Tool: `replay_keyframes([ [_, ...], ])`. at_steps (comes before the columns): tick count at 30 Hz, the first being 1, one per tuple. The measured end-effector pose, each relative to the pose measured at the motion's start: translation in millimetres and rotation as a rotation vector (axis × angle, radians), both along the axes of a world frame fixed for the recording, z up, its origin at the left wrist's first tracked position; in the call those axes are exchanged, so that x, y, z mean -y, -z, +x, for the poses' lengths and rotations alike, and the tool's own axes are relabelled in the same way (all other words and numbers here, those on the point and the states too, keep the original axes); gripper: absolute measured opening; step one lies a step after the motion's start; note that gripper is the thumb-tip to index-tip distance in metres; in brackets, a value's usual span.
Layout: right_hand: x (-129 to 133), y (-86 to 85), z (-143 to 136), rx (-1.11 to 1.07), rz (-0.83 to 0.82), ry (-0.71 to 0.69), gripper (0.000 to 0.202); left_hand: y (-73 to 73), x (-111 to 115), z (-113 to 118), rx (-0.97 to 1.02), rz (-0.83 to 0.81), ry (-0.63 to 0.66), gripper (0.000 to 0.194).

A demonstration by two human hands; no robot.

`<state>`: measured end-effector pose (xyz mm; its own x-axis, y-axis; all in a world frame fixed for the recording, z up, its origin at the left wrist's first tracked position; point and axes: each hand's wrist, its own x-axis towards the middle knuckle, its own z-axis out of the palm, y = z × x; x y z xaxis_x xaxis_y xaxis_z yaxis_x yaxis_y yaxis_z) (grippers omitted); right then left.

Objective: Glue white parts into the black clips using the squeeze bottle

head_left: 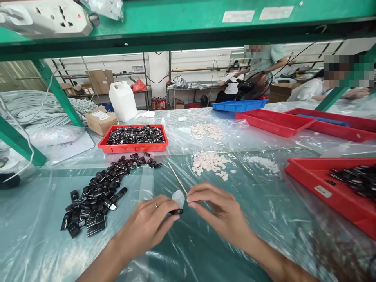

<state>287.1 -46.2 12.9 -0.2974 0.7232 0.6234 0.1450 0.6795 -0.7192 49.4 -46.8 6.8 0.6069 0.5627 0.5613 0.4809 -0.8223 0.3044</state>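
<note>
Near the middle of the table, my left hand point(151, 219) pinches a small black part point(177, 211) between thumb and fingers. A translucent whitish piece point(178, 198) stands up just behind that part. My right hand point(219, 207) closes its thumb and index finger on the lower end of a thin wooden stick point(177, 177), which points away and to the left. The fingertips of the two hands are close but apart. Left of my left hand lies a loose heap of black parts point(94, 201). Small pale pink pieces point(208, 162) are spread beyond my right hand.
A red tray point(133, 147) of black parts stands behind the heap; another red tray point(331, 196) is at right. White bits point(263, 163), a white jug point(122, 102), a blue tray point(239, 105) and a green frame point(176, 23) surround the workspace. People are in the background.
</note>
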Motion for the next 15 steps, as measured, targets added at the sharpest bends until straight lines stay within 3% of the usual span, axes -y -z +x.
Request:
replay_keyframes([
  [8, 6.3, 11.5, -5.3, 0.000, 0.138, 0.019, 0.036, 3.6, 2.5, 1.8, 0.000, -0.061, -0.005, 0.012],
  [15, 6.6, 11.2, -6.5, 0.027, 0.227, -0.011, 0.043, 11.1, 3.5, 4.9, 0.074, -0.118, 0.049, 0.011],
])
